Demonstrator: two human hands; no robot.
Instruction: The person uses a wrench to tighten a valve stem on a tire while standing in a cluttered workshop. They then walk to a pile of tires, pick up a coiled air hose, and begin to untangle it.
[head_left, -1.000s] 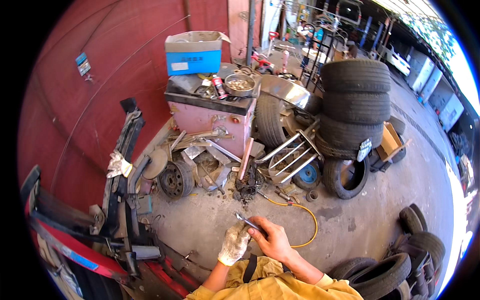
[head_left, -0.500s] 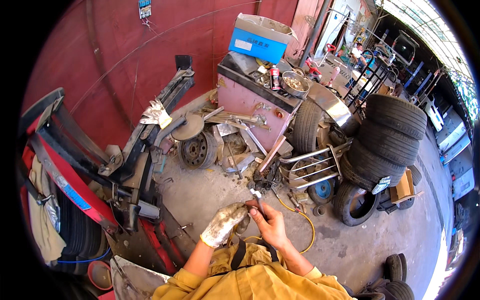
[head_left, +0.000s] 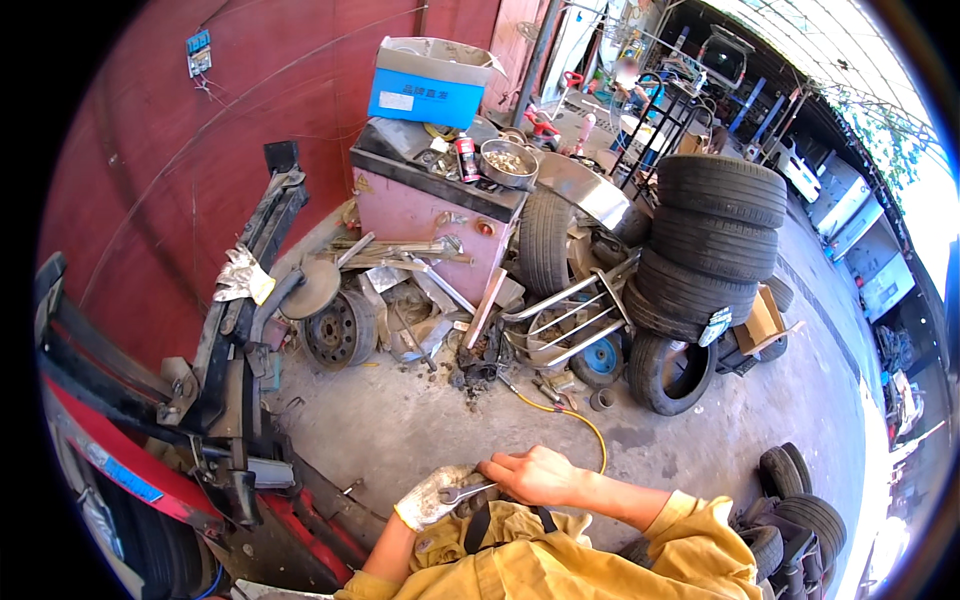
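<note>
One wrench (head_left: 470, 491) in right grip (head_left: 537, 475)

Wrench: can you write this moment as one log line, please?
left hand: gloved, behind wrench | right hand: bare, holding wrench | ahead: pink cabinet, yellow hose | ahead-right: tyre stack

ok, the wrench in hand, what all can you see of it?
The wrench is slim, grey and metallic-looking. Its forked open end points left, in front of the gloved left hand; whether that glove grips it is unclear. The shaft runs right, tilted slightly up, to the bare right hand, where its other end is hidden.
</note>
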